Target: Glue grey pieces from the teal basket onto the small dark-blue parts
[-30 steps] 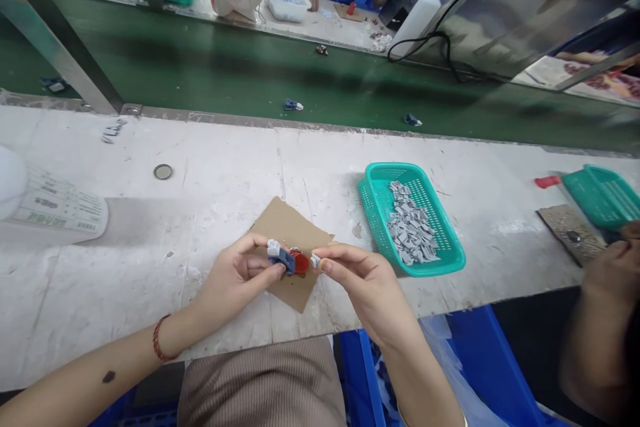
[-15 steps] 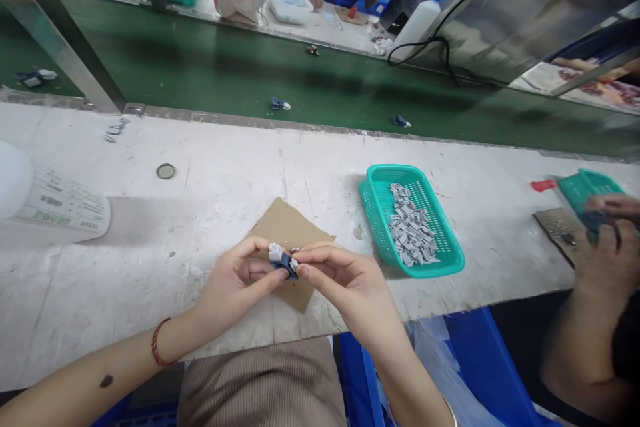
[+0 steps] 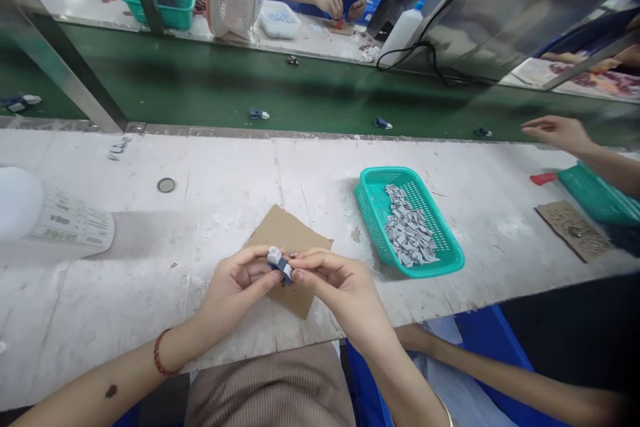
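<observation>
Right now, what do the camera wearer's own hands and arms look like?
The left hand and right hand are ungloved, and no sleeves show. The left arm wears a reddish-brown, braided-looking bracelet, and a small dark mark shows farther up. A thin, pale band shows on the right arm near the picture's lower edge.

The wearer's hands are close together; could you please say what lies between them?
The head view shows a blue and grey part between the left hand and right hand, touched by both, with cardboard below.
</observation>
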Motion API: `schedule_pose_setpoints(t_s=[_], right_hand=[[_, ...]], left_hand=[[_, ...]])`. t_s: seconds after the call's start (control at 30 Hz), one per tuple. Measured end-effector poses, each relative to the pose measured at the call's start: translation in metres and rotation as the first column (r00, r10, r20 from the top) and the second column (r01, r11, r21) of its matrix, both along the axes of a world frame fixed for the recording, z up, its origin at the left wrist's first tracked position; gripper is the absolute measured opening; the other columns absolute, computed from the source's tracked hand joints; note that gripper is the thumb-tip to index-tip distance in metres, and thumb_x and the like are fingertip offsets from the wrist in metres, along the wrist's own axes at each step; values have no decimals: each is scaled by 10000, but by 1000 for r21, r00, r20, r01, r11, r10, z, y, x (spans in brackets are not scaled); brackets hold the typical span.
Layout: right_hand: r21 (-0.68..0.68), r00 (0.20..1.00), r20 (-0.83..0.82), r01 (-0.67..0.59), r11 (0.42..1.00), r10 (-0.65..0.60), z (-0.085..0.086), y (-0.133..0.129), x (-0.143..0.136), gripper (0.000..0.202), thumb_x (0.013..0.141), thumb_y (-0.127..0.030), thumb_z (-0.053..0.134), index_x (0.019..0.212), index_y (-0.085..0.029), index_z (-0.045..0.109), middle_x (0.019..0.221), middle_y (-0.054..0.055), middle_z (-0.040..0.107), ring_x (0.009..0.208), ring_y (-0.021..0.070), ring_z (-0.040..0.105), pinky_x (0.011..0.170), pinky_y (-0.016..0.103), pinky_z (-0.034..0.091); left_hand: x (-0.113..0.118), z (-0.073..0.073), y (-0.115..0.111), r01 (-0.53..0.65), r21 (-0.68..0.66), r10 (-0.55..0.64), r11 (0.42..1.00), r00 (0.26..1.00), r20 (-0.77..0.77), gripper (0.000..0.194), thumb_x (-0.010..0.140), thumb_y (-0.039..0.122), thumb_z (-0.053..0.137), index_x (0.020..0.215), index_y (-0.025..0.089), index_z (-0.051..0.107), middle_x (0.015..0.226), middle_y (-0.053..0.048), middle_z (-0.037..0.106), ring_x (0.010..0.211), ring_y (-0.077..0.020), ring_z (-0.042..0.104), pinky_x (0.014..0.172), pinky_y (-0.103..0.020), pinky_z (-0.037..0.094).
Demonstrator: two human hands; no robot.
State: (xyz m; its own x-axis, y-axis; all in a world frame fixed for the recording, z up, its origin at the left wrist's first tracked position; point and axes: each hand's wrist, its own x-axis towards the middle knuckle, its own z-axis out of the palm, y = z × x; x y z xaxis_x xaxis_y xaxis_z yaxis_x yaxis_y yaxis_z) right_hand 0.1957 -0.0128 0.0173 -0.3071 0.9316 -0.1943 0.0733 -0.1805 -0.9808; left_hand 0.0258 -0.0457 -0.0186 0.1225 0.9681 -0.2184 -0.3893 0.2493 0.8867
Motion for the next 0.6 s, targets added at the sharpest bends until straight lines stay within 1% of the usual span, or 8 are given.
schedule_pose_setpoints(t_s=[0.1, 0.17, 0.27, 0.37, 0.43, 0.47, 0.53, 0.6], right_hand=[[1, 998, -6, 66, 998, -66, -8, -3, -7, 48, 758, -237, 748, 796, -209, 755, 858, 44, 738, 822, 188, 729, 760, 305, 604], [62, 994, 30, 101, 993, -103, -12, -5, -13, 42, 772, -231, 725, 792, -201, 747, 851, 53, 735, 793, 189, 722, 703, 290, 595], [168, 995, 68, 60, 984, -73, -13, -6, -18, 110, 838, -230, 654, 844, -209, 761, 892, 62, 736, 829, 185, 709, 690, 271, 575], [235, 995, 101, -27, 972, 4, -6, -3, -4, 179, 896, -241, 588, 928, -223, 764, 882, 54, 736, 776, 169, 698, 684, 271, 567], [334, 987, 154, -1, 943, -54, 1, 3, 16, 185, 908, -249, 578, 931, -233, 761, 886, 50, 736, 798, 176, 696, 715, 280, 566], [400, 974, 188, 41, 916, -125, 3, 7, 30, 179, 906, -254, 582, 922, -240, 760, 902, 49, 736, 841, 186, 696, 750, 288, 563], [518, 917, 247, 150, 842, -315, 6, 17, 61, 160, 895, -275, 598, 908, -249, 756, 950, 49, 735, 919, 205, 686, 819, 310, 552], [592, 818, 305, 238, 770, -488, 4, 30, 97, 168, 885, -315, 598, 912, -245, 749, 971, 55, 733, 929, 222, 681, 828, 333, 549]], left_hand=[[1, 0, 1, 10, -14, -10, 1000, 1000, 7, 360, 799, 317, 752, 1135, 216, 670, 1070, -89, 749, 980, -242, 714, 901, -363, 569], [2, -2, 3, -6, -33, 6, 999, 1000, 13, 428, 760, 310, 789, 1158, 217, 661, 1096, -88, 739, 1005, -238, 701, 905, -342, 560], [1, -6, 8, -43, -48, 42, 998, 998, -38, 399, 763, 317, 790, 1127, 203, 675, 1048, -82, 737, 982, -215, 689, 847, -292, 556], [-9, -9, 23, -105, 12, 106, 994, 983, -147, 392, 821, 349, 732, 1170, 185, 663, 982, -79, 730, 878, -174, 664, 740, -251, 537], [-22, -7, 42, -176, 103, 196, 979, 951, -237, 415, 838, 356, 707, 1200, 166, 643, 968, -85, 723, 802, -153, 634, 679, -241, 514], [-31, -6, 55, -214, 165, 255, 963, 922, -290, 423, 838, 356, 700, 1205, 155, 635, 964, -90, 720, 771, -147, 620, 658, -243, 505], [-52, -2, 87, -280, 305, 392, 910, 821, -415, 422, 832, 347, 684, 1195, 141, 620, 959, -97, 717, 730, -148, 605, 633, -256, 496], [-76, 2, 124, -344, 447, 558, 826, 611, -561, 364, 827, 325, 648, 1140, 143, 607, 954, -100, 716, 726, -160, 623, 638, -272, 506]])
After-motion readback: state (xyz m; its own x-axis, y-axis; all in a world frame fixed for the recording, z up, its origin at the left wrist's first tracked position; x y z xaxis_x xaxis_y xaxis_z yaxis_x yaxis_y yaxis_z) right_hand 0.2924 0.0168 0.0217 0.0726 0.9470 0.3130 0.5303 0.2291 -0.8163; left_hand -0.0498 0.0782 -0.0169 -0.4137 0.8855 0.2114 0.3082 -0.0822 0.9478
